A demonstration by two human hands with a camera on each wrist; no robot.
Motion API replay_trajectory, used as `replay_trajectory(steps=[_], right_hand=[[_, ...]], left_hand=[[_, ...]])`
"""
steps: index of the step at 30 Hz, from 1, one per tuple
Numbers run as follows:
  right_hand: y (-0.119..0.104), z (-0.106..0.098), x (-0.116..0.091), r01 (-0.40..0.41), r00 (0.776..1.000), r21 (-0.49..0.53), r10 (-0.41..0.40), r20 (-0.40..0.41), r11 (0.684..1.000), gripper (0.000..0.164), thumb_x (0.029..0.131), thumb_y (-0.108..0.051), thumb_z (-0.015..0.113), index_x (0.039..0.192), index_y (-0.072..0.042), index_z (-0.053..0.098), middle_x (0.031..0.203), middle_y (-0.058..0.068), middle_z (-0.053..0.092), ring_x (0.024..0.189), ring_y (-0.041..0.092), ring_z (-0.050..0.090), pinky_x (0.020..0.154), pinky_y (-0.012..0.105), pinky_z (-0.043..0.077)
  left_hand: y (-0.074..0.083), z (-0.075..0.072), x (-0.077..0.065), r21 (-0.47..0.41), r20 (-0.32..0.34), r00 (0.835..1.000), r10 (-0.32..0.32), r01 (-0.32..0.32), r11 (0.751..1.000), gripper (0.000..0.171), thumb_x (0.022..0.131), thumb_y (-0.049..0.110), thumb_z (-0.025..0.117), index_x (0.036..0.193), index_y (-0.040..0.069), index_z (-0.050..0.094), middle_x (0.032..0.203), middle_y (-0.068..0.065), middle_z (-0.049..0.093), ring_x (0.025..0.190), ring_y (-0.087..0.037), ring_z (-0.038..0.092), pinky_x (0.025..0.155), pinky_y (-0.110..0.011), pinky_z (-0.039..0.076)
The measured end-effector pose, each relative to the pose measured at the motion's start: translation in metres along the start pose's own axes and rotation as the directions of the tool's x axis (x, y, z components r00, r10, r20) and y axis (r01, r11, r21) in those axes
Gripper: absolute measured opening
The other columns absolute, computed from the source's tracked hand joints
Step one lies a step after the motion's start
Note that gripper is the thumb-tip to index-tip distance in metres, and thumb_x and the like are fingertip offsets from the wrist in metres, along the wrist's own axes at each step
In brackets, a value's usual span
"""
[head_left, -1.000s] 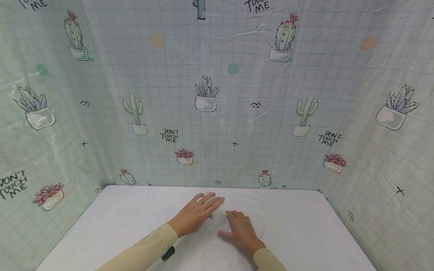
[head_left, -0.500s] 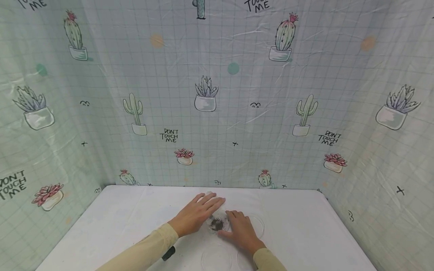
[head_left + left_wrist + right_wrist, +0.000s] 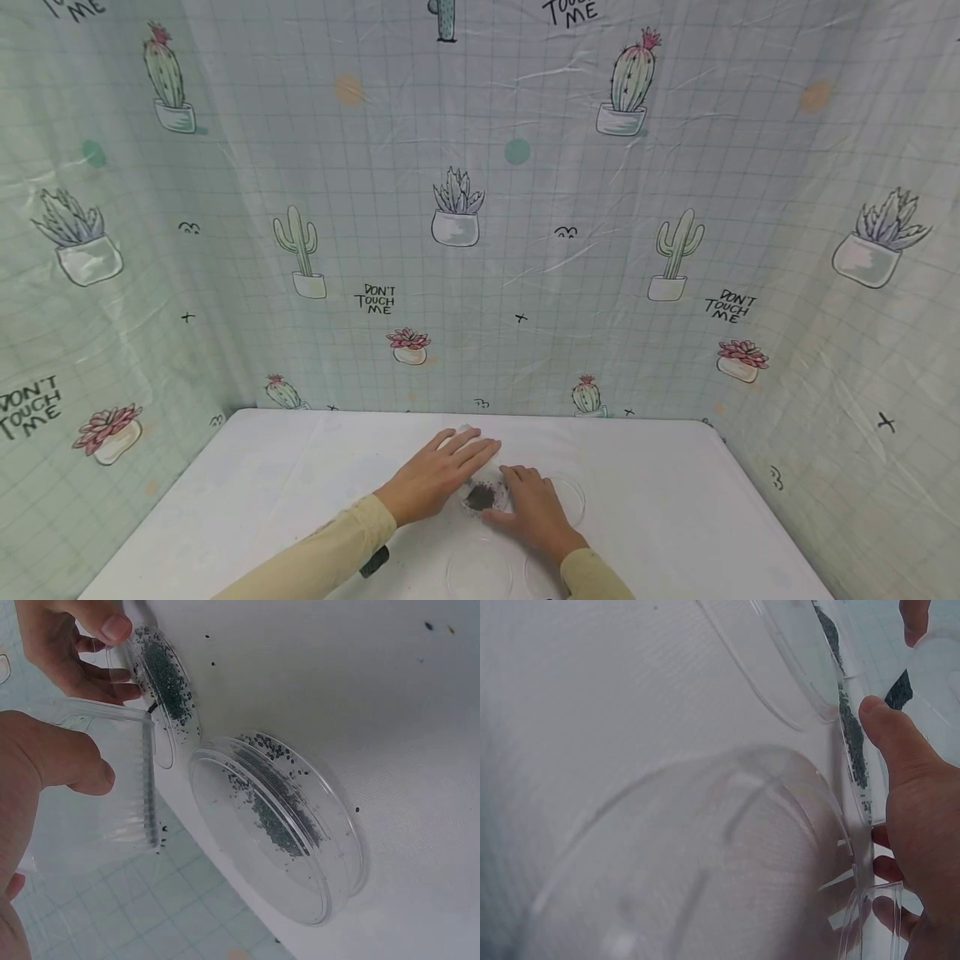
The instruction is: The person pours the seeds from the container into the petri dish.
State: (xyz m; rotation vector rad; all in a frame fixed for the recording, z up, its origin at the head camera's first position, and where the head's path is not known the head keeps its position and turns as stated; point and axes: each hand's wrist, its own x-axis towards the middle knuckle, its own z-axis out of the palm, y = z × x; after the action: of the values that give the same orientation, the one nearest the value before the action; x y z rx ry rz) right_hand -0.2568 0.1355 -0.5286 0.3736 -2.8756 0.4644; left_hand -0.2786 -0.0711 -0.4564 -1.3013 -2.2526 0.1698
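My left hand (image 3: pixel 435 477) grips a clear plastic container (image 3: pixel 124 814), its thumb lying on the clear wall in the left wrist view. Dark granules (image 3: pixel 900 690) show at its lower end in the right wrist view. Beside it, my right hand (image 3: pixel 536 510) holds the edge of a clear round petri dish (image 3: pixel 174 740) with thumb and curled fingers. A heap of dark granules (image 3: pixel 481 497) lies in this dish. Closer to the left wrist camera stands another petri dish (image 3: pixel 349 881) with dark granules, a clear round piece leaning against it.
More clear round dishes or lids stand on the white table (image 3: pixel 675 508): one at the right (image 3: pixel 581 500), one in front (image 3: pixel 480 575), and one partly behind the right forearm. Stray granules (image 3: pixel 212 664) dot the tabletop. A cactus-print curtain (image 3: pixel 480 333) encloses the back and sides.
The dish between my hands showed no dark heap a second ago; dark granules have poured into it and the heap has become denser. Both hands stay nearly in place.
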Motion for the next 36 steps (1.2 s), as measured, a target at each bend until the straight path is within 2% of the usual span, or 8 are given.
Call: replay_trajectory(steps=[10, 22, 30, 36], right_hand=[[0.001, 0.001, -0.001, 0.001, 1.000, -0.007, -0.001, -0.021, 1.000, 0.078, 0.070, -0.065, 0.062, 0.127, -0.012, 0.052, 0.121, 0.004, 0.057, 0.111, 0.024, 0.052, 0.089, 0.047, 0.044], [0.000, 0.000, 0.000, 0.006, 1.000, -0.021, -0.006, -0.015, 1.000, 0.079, 0.070, -0.066, 0.061, 0.127, -0.012, 0.052, 0.121, 0.003, 0.057, 0.111, 0.022, 0.052, 0.088, 0.044, 0.045], [-0.001, -0.001, 0.000, -0.014, 1.000, -0.005, 0.014, 0.005, 1.000, 0.081, 0.069, -0.066, 0.061, 0.128, -0.011, 0.051, 0.122, 0.004, 0.057, 0.112, 0.023, 0.051, 0.090, 0.046, 0.044], [-0.002, -0.002, -0.001, -0.025, 1.000, 0.000, 0.025, 0.012, 1.000, 0.081, 0.069, -0.066, 0.061, 0.128, -0.012, 0.051, 0.123, 0.004, 0.056, 0.113, 0.024, 0.050, 0.092, 0.047, 0.043]], left_hand=[[0.000, 0.000, -0.001, -0.010, 0.011, 1.000, -0.027, 0.027, 1.000, 0.089, 0.074, 0.010, 0.072, 0.146, 0.021, 0.021, 0.145, 0.005, 0.036, 0.134, -0.017, 0.035, 0.106, -0.042, 0.036], [-0.002, 0.003, -0.005, -0.069, -0.036, 0.994, -0.102, 0.099, 0.993, 0.086, 0.074, 0.007, 0.068, 0.146, 0.021, 0.023, 0.144, 0.006, 0.037, 0.132, -0.019, 0.037, 0.102, -0.043, 0.039], [-0.004, 0.004, -0.011, -0.115, -0.049, 0.985, -0.164, 0.158, 0.981, 0.094, 0.067, 0.007, 0.072, 0.146, 0.020, 0.022, 0.144, 0.004, 0.037, 0.130, -0.022, 0.039, 0.104, -0.045, 0.037], [-0.007, 0.002, -0.013, -0.141, -0.051, 0.983, -0.176, 0.168, 0.976, 0.096, 0.065, 0.006, 0.072, 0.146, 0.018, 0.021, 0.144, 0.002, 0.036, 0.130, -0.024, 0.039, 0.105, -0.044, 0.036]])
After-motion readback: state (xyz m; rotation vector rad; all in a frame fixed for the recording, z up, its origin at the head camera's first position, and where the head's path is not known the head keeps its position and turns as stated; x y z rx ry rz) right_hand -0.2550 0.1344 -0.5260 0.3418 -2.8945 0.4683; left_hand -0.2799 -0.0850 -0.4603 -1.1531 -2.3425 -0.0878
